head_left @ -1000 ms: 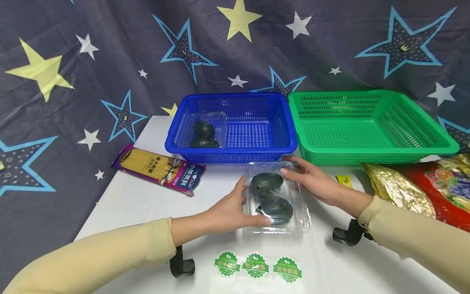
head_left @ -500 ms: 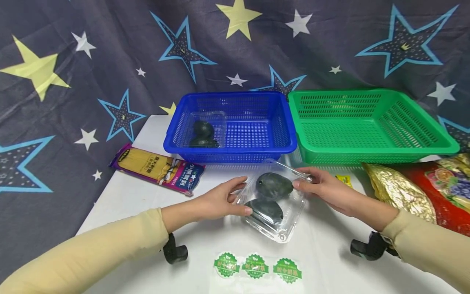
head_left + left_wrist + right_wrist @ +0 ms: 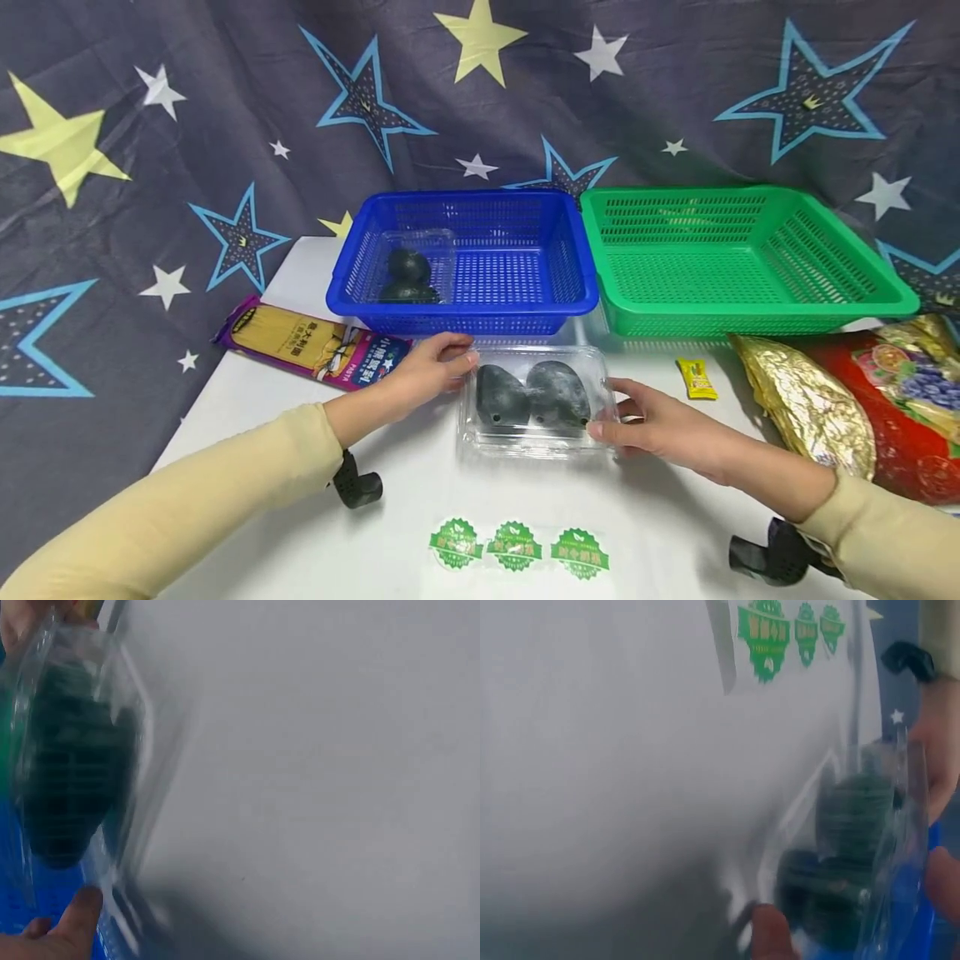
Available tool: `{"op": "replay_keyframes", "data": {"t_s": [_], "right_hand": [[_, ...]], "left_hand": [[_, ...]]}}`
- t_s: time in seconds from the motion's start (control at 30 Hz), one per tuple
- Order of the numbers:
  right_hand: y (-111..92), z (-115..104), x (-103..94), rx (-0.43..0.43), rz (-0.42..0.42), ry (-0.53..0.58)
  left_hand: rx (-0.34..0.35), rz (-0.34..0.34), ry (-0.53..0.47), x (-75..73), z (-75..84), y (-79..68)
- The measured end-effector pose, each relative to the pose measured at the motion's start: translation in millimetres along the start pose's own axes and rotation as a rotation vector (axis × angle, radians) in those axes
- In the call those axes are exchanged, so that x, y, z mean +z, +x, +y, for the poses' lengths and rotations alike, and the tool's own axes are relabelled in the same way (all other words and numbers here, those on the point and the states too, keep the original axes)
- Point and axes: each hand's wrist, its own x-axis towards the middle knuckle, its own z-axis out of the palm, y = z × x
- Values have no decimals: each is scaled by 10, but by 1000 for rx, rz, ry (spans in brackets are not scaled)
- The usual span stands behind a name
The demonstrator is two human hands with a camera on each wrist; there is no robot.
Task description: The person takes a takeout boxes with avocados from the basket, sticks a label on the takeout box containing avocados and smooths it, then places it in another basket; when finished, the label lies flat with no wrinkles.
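Observation:
Between my two hands is a clear plastic clamshell box (image 3: 517,443), its lid down over two dark green avocados (image 3: 557,392) lying side by side. My left hand (image 3: 429,373) grips the box's left end near the back corner, thumb at the rim. At the right end, my right hand (image 3: 660,425) holds the box with the thumb at the front corner and fingers behind. The left wrist view shows the clamshell's side (image 3: 135,750) close over the white table. Blur softens the fingers (image 3: 771,934) in the right wrist view.
A blue basket (image 3: 465,321) behind holds another clamshell with dark avocados; a green basket (image 3: 750,321) stands beside it. Pasta (image 3: 300,340) lies left. A yellow packet (image 3: 696,379) and red-gold bag (image 3: 885,408) lie right. Three green stickers (image 3: 514,546) are in front.
The clamshell has turned from lengthwise, through a slant, to lying crosswise. My left hand has moved to its back left, and my right hand has come forward to its right end.

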Motion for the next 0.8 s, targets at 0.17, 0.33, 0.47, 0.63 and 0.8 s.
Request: {"op": "replay_keyframes", "data": {"t_s": [0.17, 0.33, 0.47, 0.63, 0.8], "right_hand": [[-1, 61, -103, -83, 15, -39], [32, 165, -175, -164, -30, 2], [100, 186, -185, -174, -33, 9], [224, 166, -201, -183, -35, 22], [275, 141, -217, -182, -39, 37]], "left_hand": [[-6, -58, 67, 6, -75, -241], [-27, -172, 56, 38, -147, -411], [-14, -184, 55, 41, -128, -406], [-27, -161, 87, 1, -98, -348], [-41, -157, 75, -20, -103, -325]]}}
